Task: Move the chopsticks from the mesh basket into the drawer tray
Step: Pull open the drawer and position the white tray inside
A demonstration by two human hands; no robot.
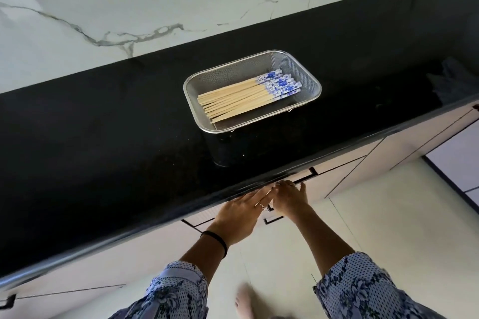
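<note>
A steel mesh basket (pixel 308 77) stands on the black countertop (pixel 103 150), right of centre. Several wooden chopsticks (pixel 241 98) with blue-and-white floral ends lie flat in it, side by side. Both hands are below the counter's front edge, well short of the basket. My right hand (pixel 290 201) curls its fingers around the black drawer handle (pixel 308 176) of the top drawer. My left hand (pixel 238 215) lies just left of it with fingers stretched out toward the drawer front, holding nothing. The drawer is closed and its tray is hidden.
A second black handle (pixel 272 219) marks a lower drawer under my hands. Pale cabinet fronts (pixel 363 163) run along below the counter. A white marbled wall (pixel 155 8) backs the counter. The floor is pale tile (pixel 375 215), and my foot (pixel 245 300) shows below.
</note>
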